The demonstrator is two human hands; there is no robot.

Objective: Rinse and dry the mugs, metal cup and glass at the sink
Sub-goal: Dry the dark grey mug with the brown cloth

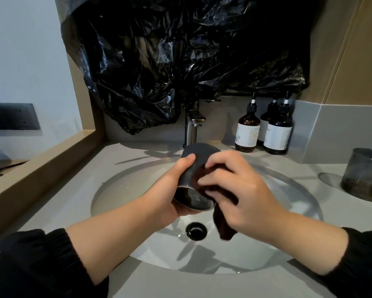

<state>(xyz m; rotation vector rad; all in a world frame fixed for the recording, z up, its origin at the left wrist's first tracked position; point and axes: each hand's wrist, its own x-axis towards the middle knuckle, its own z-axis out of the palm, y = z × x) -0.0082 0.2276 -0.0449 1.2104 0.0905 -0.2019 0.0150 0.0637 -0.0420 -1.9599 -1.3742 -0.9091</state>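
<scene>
Head view: L hand [170,190] grips a dark mug [191,177] over the middle of the sink [116,190]. Thumb lies on top w/ the fingers curled under, so they're clamped on the mug. Mug lies tilted, btm toward the camera, mouth toward the tap [193,125] at 12 o'clock. R hand [241,190] presses a dark brown cloth [224,229] against the mug's side, its fingers bent and closed on the cloth. The loose end hangs at approx 5 o'clock of the mug, near the drain [196,231]. No water visible at the tap; a few wet spots by the drain.

Progress, as a judgement: this mug looks rinsed and is at the drying step, cloth on the outside. Whether the inside is done, can't tell.

A grey tumbler [363,173] stands upright on the surface [299,166] at 3 o'clock, well apart from both hands. Can't tell if it's metal or glass, or if it's been washed. No other mug, cup or glass in view, so the count finished can't be read. Prob. several items are left.

Brown pump bottles [247,132] stand at 1 o'clock by the wall. A black plastic bag [180,50] hangs at 12 o'clock above the tap.
</scene>
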